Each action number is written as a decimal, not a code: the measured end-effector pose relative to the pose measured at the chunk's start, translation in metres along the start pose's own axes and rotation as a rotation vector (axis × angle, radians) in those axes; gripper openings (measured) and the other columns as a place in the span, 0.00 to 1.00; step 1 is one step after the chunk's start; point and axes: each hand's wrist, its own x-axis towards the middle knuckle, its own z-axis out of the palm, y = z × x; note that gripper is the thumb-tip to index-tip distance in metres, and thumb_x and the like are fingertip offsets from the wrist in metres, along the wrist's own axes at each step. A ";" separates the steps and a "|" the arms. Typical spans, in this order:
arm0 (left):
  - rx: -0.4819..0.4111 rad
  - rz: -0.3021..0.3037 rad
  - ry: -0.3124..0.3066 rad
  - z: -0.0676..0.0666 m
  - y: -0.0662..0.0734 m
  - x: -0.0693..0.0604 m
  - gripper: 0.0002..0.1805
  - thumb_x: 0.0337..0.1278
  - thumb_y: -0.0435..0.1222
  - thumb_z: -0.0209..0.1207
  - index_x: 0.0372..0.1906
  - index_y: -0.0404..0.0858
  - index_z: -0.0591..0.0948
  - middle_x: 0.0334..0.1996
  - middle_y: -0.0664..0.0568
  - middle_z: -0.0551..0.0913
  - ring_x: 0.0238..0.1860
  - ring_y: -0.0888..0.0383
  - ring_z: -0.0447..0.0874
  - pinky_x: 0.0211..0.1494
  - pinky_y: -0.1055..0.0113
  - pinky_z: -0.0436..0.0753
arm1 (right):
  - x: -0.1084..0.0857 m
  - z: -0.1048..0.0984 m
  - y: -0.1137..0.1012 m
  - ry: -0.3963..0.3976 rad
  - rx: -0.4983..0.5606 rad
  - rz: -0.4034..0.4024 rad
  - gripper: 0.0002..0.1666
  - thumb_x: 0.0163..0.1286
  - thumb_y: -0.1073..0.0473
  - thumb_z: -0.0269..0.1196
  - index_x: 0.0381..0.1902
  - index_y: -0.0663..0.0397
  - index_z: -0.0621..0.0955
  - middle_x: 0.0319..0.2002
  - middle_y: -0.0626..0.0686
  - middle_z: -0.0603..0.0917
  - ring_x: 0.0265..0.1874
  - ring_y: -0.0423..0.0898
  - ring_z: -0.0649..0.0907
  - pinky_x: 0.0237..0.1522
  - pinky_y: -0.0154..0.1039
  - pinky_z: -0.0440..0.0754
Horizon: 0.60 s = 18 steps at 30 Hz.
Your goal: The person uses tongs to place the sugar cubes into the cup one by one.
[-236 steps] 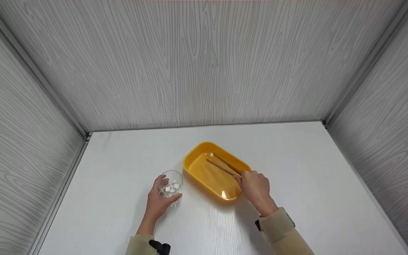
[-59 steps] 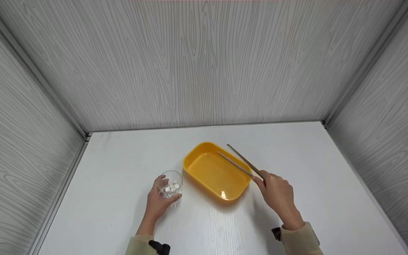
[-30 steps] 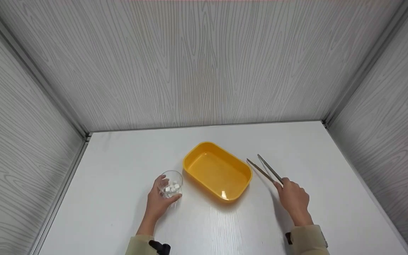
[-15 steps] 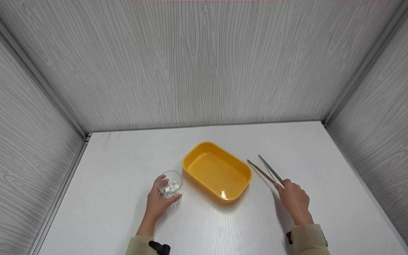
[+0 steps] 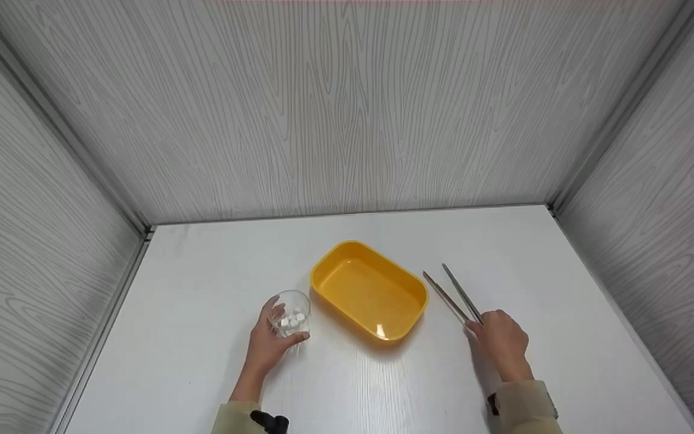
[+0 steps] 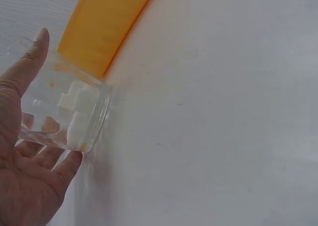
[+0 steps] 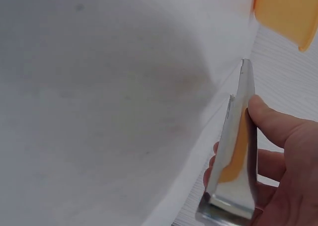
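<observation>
My left hand (image 5: 268,340) holds a clear glass (image 5: 291,301) by its side, thumb at the front and fingers behind. Several small white cubes (image 5: 293,320) lie at the bottom of the glass; the left wrist view shows these white cubes (image 6: 82,99) through its wall. Right of the yellow tray, my right hand (image 5: 502,343) grips a pair of metal tongs (image 5: 454,295) near the joined end. The two arms of the tongs stand apart with nothing between the tips. In the right wrist view the tongs (image 7: 233,161) lie between thumb and curled fingers.
A yellow rectangular tray (image 5: 330,256) sits at an angle mid-table, between the glass and the tongs; nothing is seen in it. The white table (image 5: 220,259) is bounded by grey wood-grain panels (image 5: 347,108) at the back and both sides.
Earlier the tongs were in the tray by a white cube, which is no longer there. My right hand has since moved right, out of the tray, with the tongs. The left hand stays put.
</observation>
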 end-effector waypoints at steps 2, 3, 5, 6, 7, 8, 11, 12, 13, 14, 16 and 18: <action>0.030 -0.058 -0.038 0.004 -0.051 0.023 0.57 0.44 0.42 0.76 0.76 0.37 0.53 0.69 0.34 0.66 0.70 0.37 0.60 0.71 0.42 0.62 | 0.024 0.039 0.048 -0.100 0.003 0.037 0.21 0.66 0.52 0.67 0.27 0.68 0.83 0.23 0.56 0.77 0.21 0.49 0.74 0.20 0.44 0.78; 0.036 -0.047 -0.054 0.005 -0.070 0.030 0.59 0.42 0.44 0.77 0.76 0.38 0.52 0.69 0.36 0.66 0.71 0.37 0.60 0.71 0.43 0.62 | 0.031 0.050 0.066 -0.136 0.035 0.006 0.23 0.66 0.48 0.67 0.28 0.66 0.84 0.23 0.55 0.78 0.21 0.48 0.74 0.18 0.42 0.78; 0.025 -0.052 -0.044 0.009 -0.087 0.037 0.62 0.38 0.45 0.78 0.76 0.40 0.52 0.69 0.37 0.67 0.71 0.38 0.60 0.71 0.42 0.62 | 0.037 0.063 0.076 -0.141 0.034 0.034 0.21 0.63 0.48 0.69 0.25 0.63 0.83 0.21 0.53 0.77 0.20 0.47 0.73 0.17 0.41 0.76; 0.019 -0.057 -0.044 0.009 -0.088 0.038 0.63 0.36 0.45 0.79 0.77 0.40 0.52 0.69 0.38 0.67 0.71 0.38 0.60 0.72 0.43 0.61 | 0.038 0.063 0.076 -0.143 0.032 0.047 0.21 0.63 0.48 0.69 0.24 0.61 0.82 0.21 0.52 0.76 0.19 0.46 0.73 0.16 0.40 0.75; 0.010 -0.065 -0.027 0.010 -0.091 0.039 0.63 0.35 0.44 0.80 0.77 0.41 0.52 0.69 0.38 0.67 0.71 0.39 0.60 0.72 0.43 0.61 | 0.038 0.066 0.075 -0.128 0.017 0.070 0.20 0.62 0.49 0.70 0.23 0.60 0.82 0.20 0.52 0.76 0.19 0.46 0.73 0.16 0.41 0.74; 0.010 -0.065 -0.022 0.011 -0.093 0.039 0.64 0.35 0.44 0.80 0.77 0.41 0.52 0.69 0.38 0.67 0.71 0.39 0.59 0.72 0.42 0.61 | 0.038 0.068 0.076 -0.125 0.013 0.064 0.20 0.63 0.49 0.70 0.23 0.61 0.81 0.20 0.52 0.75 0.19 0.47 0.73 0.16 0.41 0.74; 0.023 -0.077 -0.019 0.011 -0.092 0.038 0.63 0.36 0.43 0.79 0.77 0.40 0.50 0.69 0.38 0.67 0.71 0.39 0.59 0.73 0.44 0.61 | 0.037 0.068 0.075 -0.135 -0.003 0.075 0.20 0.64 0.51 0.69 0.22 0.62 0.80 0.20 0.52 0.75 0.18 0.47 0.72 0.15 0.41 0.73; 0.023 -0.082 -0.022 0.011 -0.092 0.038 0.63 0.37 0.43 0.79 0.77 0.40 0.50 0.69 0.38 0.67 0.71 0.40 0.59 0.73 0.45 0.61 | 0.037 0.068 0.075 -0.140 -0.002 0.074 0.19 0.64 0.52 0.69 0.23 0.62 0.80 0.20 0.52 0.75 0.18 0.47 0.72 0.15 0.41 0.73; 0.022 -0.085 -0.025 0.011 -0.093 0.037 0.62 0.38 0.43 0.78 0.76 0.40 0.51 0.69 0.39 0.67 0.71 0.40 0.59 0.72 0.45 0.62 | 0.037 0.068 0.076 -0.145 0.001 0.071 0.19 0.64 0.52 0.68 0.23 0.62 0.80 0.19 0.52 0.75 0.18 0.46 0.73 0.15 0.41 0.72; 0.024 -0.083 -0.030 0.010 -0.092 0.037 0.62 0.39 0.44 0.78 0.76 0.40 0.51 0.69 0.39 0.67 0.71 0.39 0.60 0.72 0.46 0.63 | 0.037 0.068 0.076 -0.151 0.004 0.070 0.19 0.64 0.52 0.68 0.23 0.62 0.80 0.19 0.52 0.75 0.18 0.46 0.73 0.15 0.40 0.72; 0.025 -0.079 -0.041 0.008 -0.091 0.035 0.61 0.40 0.46 0.77 0.76 0.40 0.51 0.70 0.39 0.66 0.71 0.38 0.60 0.71 0.45 0.64 | 0.038 0.068 0.078 -0.162 0.012 0.080 0.18 0.64 0.53 0.68 0.23 0.61 0.79 0.18 0.51 0.75 0.18 0.46 0.73 0.15 0.39 0.72; 0.025 -0.078 -0.047 0.007 -0.090 0.034 0.60 0.42 0.48 0.76 0.76 0.40 0.51 0.70 0.39 0.66 0.71 0.37 0.60 0.71 0.45 0.65 | 0.039 0.069 0.078 -0.175 0.016 0.097 0.17 0.64 0.53 0.68 0.23 0.60 0.79 0.19 0.51 0.75 0.18 0.46 0.73 0.15 0.38 0.71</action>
